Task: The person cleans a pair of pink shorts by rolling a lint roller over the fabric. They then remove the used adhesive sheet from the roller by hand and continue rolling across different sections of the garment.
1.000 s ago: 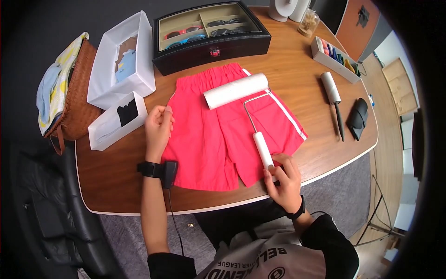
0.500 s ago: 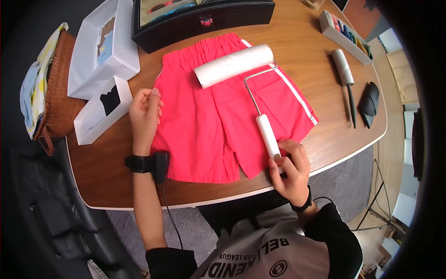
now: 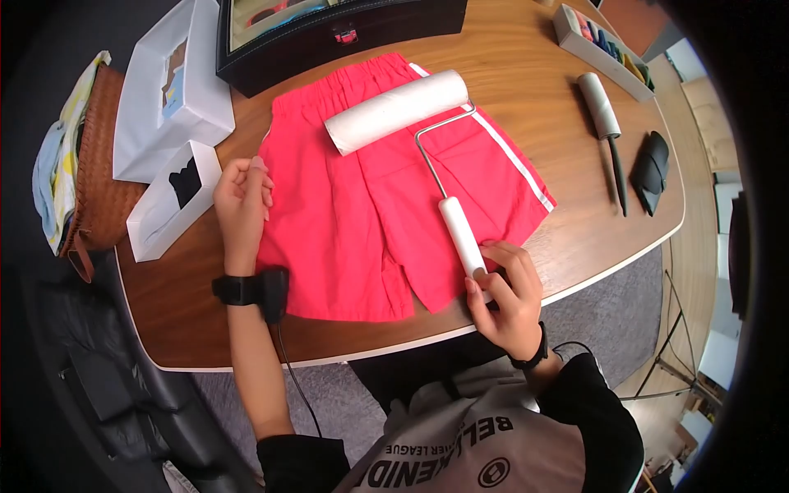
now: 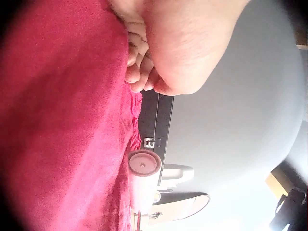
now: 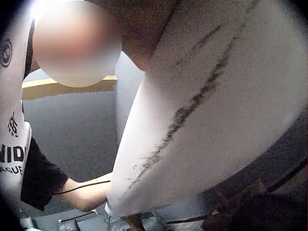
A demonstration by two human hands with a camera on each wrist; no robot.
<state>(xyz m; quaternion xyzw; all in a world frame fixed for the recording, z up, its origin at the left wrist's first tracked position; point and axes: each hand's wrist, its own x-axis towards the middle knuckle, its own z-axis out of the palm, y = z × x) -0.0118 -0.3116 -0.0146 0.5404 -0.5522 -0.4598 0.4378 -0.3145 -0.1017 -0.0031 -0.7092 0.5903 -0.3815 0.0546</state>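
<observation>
Pink shorts (image 3: 329, 238) with white side stripes lie spread flat, waistband away from me. Across their upper part rests the wide white cylinder of a lint roller (image 3: 399, 111), its wire frame running down to a white handle. At the lower right leg, my right hand (image 3: 511, 302) pinches the end of that handle between thumb and fingers. My left hand (image 3: 238, 209) rests at the shorts' left edge, fingers loosely curled. In the left wrist view, the curled fingers (image 4: 134, 74) sit right beside the pink cloth, with the roller's round end beyond. The right wrist view does not show my right hand's work.
A black eyewear case (image 3: 345, 45) stands behind the shorts. Left are two white boxes, the smaller box (image 3: 148, 234) nearer, and a brown woven basket (image 3: 107, 164) with cloth. Right lie a smaller lint roller (image 3: 598, 107), a black pouch (image 3: 651, 168) and a white box (image 3: 608, 57) of colourful rolled items.
The head view has shifted, so the eyewear case sits higher and is more cut off. Both hands and the lint roller keep nearly the same places on the shorts.
</observation>
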